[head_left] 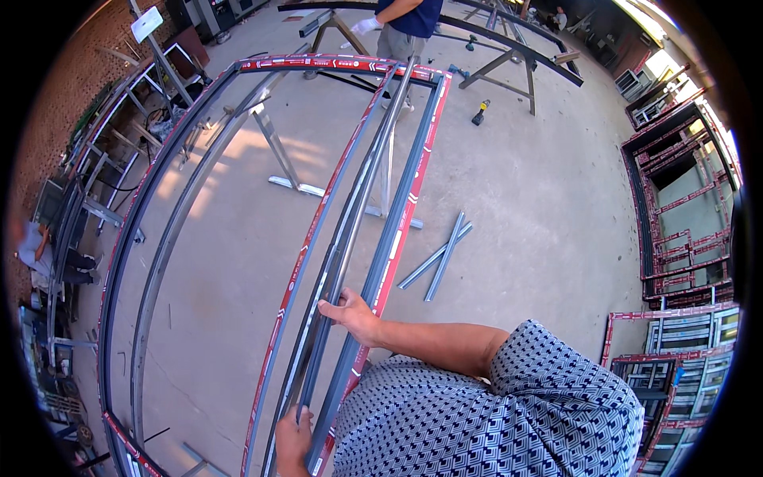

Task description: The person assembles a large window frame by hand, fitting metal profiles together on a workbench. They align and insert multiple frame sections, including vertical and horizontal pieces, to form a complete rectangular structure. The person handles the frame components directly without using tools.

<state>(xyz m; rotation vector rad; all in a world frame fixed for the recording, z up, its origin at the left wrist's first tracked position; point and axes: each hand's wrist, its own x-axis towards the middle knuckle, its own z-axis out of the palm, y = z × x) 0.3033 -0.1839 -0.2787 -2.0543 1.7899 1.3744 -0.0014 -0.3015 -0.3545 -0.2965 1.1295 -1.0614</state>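
Long grey metal profiles lie lengthwise over a large rectangular metal frame edged with red printed tape. My right hand reaches in from the right and is closed over the profiles at about mid-length, thumb toward the far side. Lower down, my left hand has its fingers curled around the near part of the same profiles. Its fingertips are partly hidden. A taped inner bar of the frame runs just left of the profiles.
Metal stands hold up the frame. Crossed metal strips and a yellow-black cordless drill lie on the floor. A gloved co-worker stands at the far end; another person is at left. Taped frames stand at right.
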